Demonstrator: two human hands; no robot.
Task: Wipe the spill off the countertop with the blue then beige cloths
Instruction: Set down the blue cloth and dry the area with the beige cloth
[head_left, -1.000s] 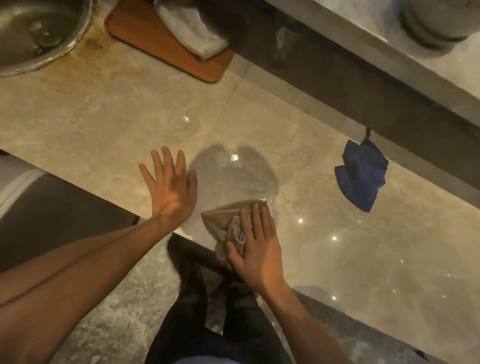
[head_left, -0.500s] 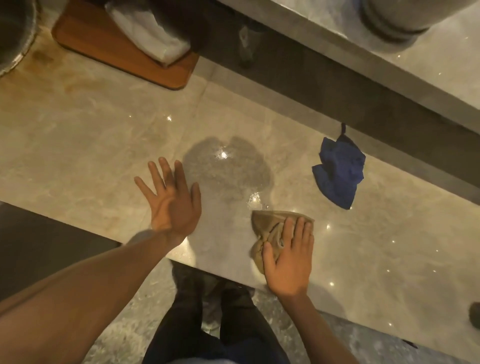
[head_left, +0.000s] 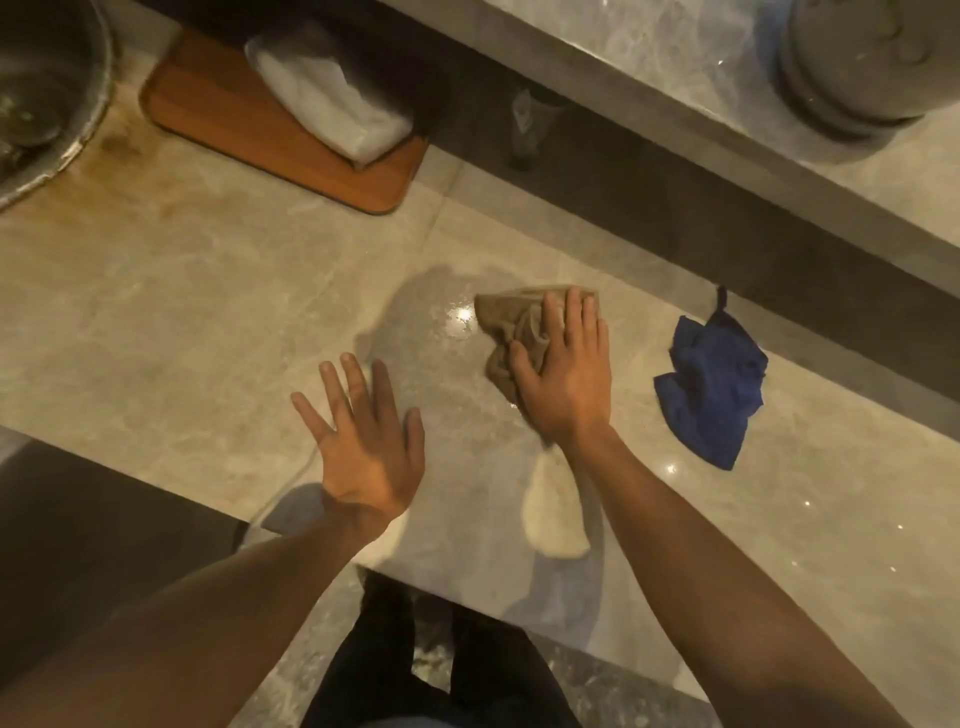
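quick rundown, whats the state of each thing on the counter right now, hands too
beige cloth: bunched, pressed flat under the right hand
right hand: palm down on the cloth
left hand: open, fingers spread, empty
blue cloth: crumpled, lying untouched
countertop: wet sheen beside the beige cloth

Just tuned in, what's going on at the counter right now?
A person is wiping a wet patch on the marble countertop. The right hand presses the bunched beige cloth flat onto the patch's right edge. The left hand is spread open nearby, holding nothing. The blue cloth lies crumpled off to the right, not being handled.
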